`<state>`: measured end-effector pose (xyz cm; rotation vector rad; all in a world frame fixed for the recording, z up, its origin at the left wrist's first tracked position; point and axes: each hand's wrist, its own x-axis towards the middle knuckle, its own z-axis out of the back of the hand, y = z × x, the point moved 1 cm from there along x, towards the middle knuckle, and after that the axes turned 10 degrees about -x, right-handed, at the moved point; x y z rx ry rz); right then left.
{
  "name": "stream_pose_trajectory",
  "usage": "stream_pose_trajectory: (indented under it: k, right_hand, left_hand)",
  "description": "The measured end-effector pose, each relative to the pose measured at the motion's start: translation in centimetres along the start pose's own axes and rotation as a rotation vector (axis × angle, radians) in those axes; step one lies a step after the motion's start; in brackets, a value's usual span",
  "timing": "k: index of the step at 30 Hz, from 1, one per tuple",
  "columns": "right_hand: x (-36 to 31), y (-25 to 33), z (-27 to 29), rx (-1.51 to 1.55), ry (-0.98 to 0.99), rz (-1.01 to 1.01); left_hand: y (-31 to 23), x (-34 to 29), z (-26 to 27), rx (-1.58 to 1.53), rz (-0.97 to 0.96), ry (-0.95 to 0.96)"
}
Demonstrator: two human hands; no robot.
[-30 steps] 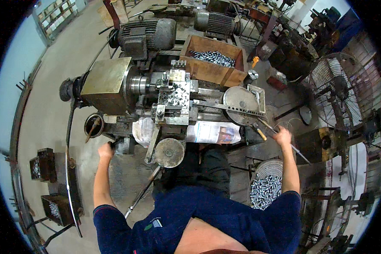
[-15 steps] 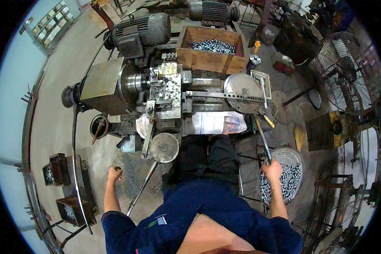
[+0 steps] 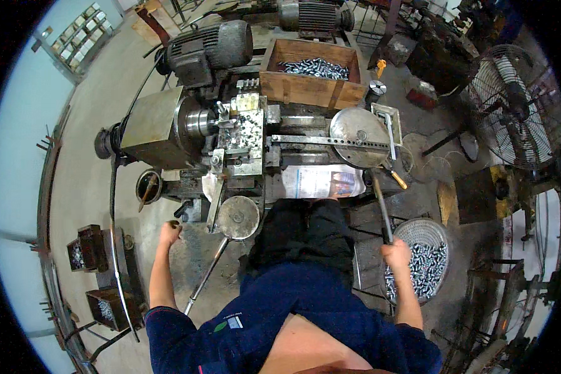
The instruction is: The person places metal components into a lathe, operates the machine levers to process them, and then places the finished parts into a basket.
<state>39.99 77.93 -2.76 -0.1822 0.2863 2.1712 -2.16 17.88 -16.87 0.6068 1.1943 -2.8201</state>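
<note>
My right hand (image 3: 397, 253) is wrapped round the end of a long metal lever (image 3: 383, 209) that slants up to the lathe's right end. Right beside that hand stands a round basket (image 3: 444, 240) heaped with small shiny metal pieces (image 3: 425, 274). My left hand (image 3: 169, 232) is raised left of the lathe, its fingers curled together; something dark shows at the fingertips, too small to name. In front of me is the lathe, with its headstock (image 3: 153, 128), chuck (image 3: 199, 121) and tool slide (image 3: 248, 134). A round metal disc (image 3: 238, 218) with a bar sits between my left hand and my legs.
A wooden box (image 3: 311, 90) of metal pieces stands behind the lathe. A larger disc (image 3: 358, 134) lies on its right end, beside a wooden-handled tool (image 3: 397, 179). Floor fan (image 3: 511, 112) at right; small bins (image 3: 108, 308), a pot (image 3: 147, 186) and a long rod (image 3: 115, 249) at left.
My left hand has moved up and away from me, nearer the lathe's front. My right hand keeps its grip on the lever, shifted slightly. The view has tilted a little.
</note>
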Motion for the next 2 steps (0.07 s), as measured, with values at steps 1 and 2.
stream_pose_trajectory:
  k: [1, 2]
  right_hand:
    - [1.48, -2.17, 0.11, -0.074, 0.026, 0.020]
    - [1.63, -2.01, -0.19, -0.071, 0.032, 0.025]
  left_hand:
    - [-0.36, 0.64, 0.30, 0.042, -0.034, -0.023]
    - [-0.47, 1.22, 0.59, 0.133, -0.021, -0.078]
